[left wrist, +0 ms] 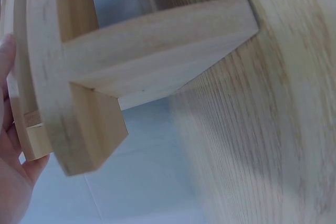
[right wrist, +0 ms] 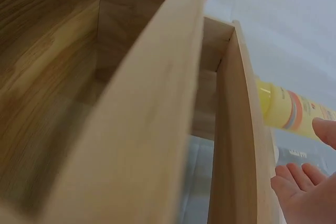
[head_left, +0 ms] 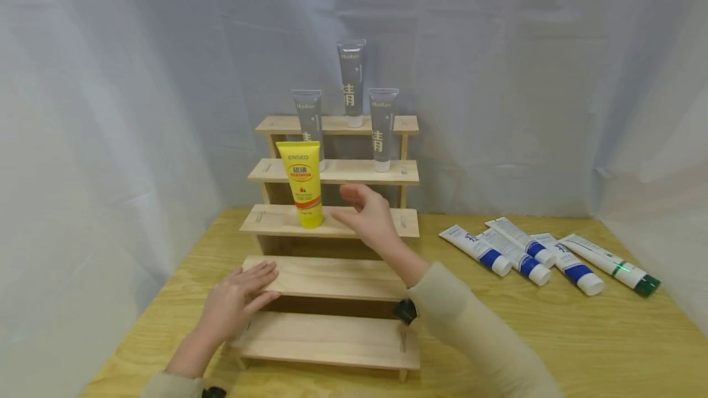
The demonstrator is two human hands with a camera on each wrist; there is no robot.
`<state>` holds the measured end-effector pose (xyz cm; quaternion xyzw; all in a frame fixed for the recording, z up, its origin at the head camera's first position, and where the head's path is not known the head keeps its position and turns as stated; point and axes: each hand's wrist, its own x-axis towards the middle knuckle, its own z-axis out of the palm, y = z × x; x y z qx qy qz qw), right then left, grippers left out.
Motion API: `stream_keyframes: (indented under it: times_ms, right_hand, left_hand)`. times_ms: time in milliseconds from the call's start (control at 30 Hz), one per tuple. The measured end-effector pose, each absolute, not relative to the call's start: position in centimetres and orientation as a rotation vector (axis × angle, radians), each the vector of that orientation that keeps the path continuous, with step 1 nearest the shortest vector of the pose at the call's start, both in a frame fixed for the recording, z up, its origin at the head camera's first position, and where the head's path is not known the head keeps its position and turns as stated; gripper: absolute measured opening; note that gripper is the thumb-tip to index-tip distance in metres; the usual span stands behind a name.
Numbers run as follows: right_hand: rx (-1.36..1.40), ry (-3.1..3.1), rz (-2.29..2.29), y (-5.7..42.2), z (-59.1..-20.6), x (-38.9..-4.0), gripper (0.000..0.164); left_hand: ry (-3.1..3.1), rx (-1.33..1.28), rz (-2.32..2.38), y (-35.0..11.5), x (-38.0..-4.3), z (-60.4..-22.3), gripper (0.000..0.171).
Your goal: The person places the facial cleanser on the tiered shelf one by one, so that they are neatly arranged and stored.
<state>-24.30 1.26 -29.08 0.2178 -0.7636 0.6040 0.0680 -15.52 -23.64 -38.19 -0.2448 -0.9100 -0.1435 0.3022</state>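
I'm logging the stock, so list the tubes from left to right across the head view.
Yellow tube → top grey tube → right grey tube → four blue-banded tubes → green-capped tube. Left out: the left grey tube, partly hidden behind the yellow one.

Soft, diffuse light fills the head view; shade pools beneath the pale wooden stepped shelf [head_left: 332, 276]. Distortion bows its boards in the left wrist view; the right wrist view looks hazy, the nearest board edge [right wrist: 142, 119] blurred.
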Motion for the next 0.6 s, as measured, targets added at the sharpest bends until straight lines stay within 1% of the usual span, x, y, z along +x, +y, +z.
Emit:
stream_keyframes:
  times_ms: [367, 600]
  right_hand:
    - [0.725, -2.281, 1.605, 6.5, -29.6, -23.6, 0.040]
    - [0.651, -2.308, 1.618, 9.9, -30.1, -23.2, 0.039]
  left_hand:
    - [-2.402, -0.654, -0.385, -23.5, -15.8, -38.2, 0.040]
    - [-2.418, -0.648, -0.373, -23.6, -15.7, -38.3, 0.040]
